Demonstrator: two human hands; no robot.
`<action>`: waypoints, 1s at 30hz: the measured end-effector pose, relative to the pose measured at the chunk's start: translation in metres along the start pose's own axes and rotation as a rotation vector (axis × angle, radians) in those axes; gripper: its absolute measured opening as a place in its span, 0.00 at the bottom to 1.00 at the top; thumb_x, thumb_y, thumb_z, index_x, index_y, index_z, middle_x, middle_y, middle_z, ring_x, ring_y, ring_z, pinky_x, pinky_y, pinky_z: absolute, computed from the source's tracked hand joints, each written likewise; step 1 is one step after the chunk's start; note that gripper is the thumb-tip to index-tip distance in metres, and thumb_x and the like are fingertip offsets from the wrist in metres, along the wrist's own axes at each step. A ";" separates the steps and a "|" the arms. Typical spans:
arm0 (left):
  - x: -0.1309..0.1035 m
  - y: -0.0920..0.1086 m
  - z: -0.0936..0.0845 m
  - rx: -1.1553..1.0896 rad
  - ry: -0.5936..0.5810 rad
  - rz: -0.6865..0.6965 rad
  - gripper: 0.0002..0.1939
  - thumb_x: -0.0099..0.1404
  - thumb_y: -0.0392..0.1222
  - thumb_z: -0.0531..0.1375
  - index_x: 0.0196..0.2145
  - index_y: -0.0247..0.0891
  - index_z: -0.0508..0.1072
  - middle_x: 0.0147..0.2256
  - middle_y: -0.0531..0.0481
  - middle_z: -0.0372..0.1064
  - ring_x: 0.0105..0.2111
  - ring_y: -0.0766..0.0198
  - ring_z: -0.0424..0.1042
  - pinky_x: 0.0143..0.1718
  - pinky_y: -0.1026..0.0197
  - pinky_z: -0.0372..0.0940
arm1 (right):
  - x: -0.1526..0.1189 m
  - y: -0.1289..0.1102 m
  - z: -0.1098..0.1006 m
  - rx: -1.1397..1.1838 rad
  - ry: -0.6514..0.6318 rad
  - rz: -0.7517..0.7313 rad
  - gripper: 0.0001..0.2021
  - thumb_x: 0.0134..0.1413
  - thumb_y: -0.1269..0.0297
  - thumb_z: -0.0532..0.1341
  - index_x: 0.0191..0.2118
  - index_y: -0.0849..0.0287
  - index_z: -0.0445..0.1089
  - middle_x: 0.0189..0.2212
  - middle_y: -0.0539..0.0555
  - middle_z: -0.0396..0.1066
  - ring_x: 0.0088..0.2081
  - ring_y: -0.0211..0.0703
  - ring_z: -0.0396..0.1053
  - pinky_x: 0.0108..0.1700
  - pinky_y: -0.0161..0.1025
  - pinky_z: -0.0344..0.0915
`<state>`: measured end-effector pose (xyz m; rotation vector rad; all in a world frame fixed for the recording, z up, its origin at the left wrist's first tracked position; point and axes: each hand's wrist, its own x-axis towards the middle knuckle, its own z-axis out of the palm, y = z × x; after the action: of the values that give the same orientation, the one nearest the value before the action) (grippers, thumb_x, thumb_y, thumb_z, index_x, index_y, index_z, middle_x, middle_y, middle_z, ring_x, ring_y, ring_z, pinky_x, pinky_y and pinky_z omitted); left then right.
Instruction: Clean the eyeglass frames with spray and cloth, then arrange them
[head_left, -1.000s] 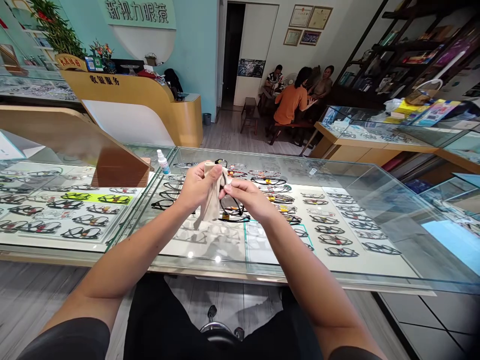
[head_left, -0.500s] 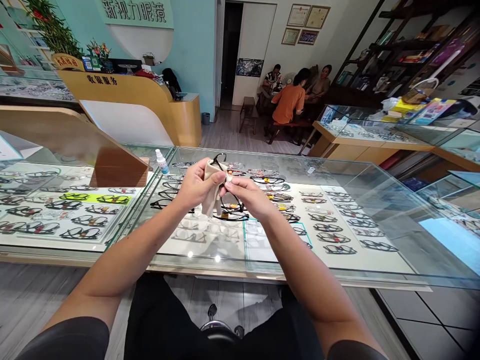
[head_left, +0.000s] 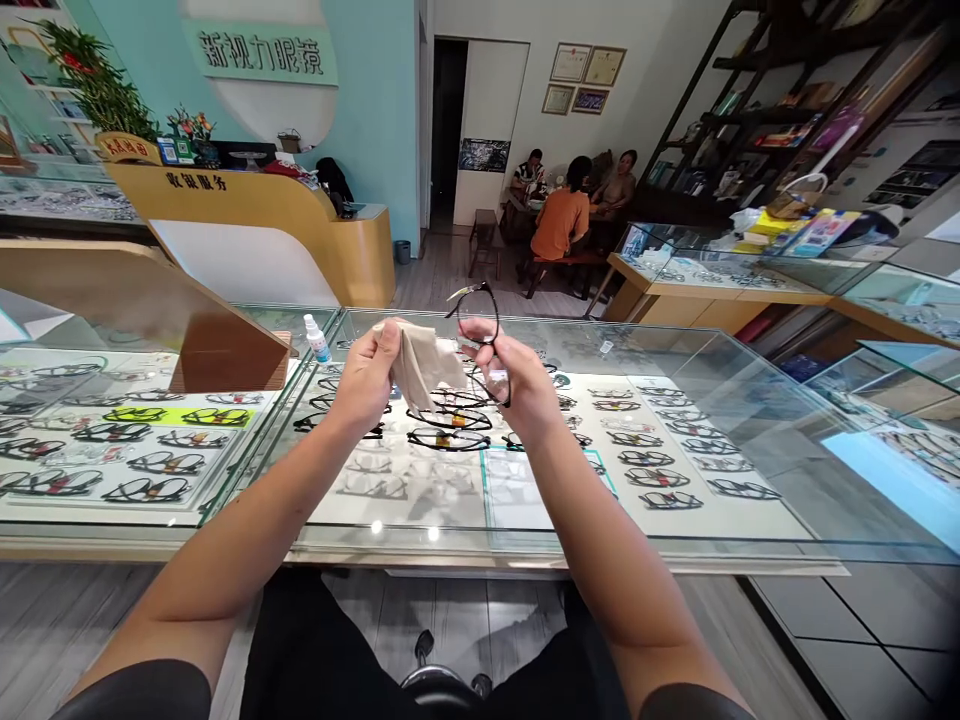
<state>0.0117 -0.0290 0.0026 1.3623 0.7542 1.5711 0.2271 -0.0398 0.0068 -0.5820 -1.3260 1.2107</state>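
"Right hand (head_left: 521, 380): what does it grasp?"

"Glasses (head_left: 496, 314), at the centre of the picture. Its fingers close around the middle of them, near the bridge, though the exact contact is partly hidden."

"And the left hand (head_left: 366, 370)?"

"Clenched on a cloth (head_left: 424, 365), thumb uppermost, at the upper left end. From that pinch the cloth spreads toward the centre of the picture, its lower edge hanging loose."

"How do the glasses lie from the grip?"

"Along the left side of the right hand as pictured. Their long axis stands close to upright, leaning a little: 1 rim above the fingers, 1 below. At the top, 1 slim piece, perhaps a folded temple, juts toward the upper left."

"Which of the 2 hands is nearer?"

"The right, since it has them. The left is well apart, with the cloth between. I'd judge the key relation to be the cloth's free edge, just beside the lower rim; I can't tell whether they touch."

"Anything around?"

"Both hands are over the counter (head_left: 450, 542), above displayed spectacles (head_left: 448, 441). A bottle (head_left: 316, 342) stands left of centre."
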 end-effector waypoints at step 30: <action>-0.058 -0.042 0.037 0.663 -1.131 0.185 0.14 0.75 0.45 0.66 0.33 0.42 0.66 0.34 0.49 0.73 0.42 0.54 0.66 0.52 0.53 0.61 | 0.009 0.003 -0.017 0.039 0.076 -0.030 0.20 0.60 0.41 0.74 0.29 0.52 0.80 0.59 0.55 0.80 0.65 0.58 0.73 0.60 0.46 0.74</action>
<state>0.0569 -0.0683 -0.0516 2.4859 0.4090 0.4171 0.2404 -0.0252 0.0040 -0.5730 -1.2407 1.1765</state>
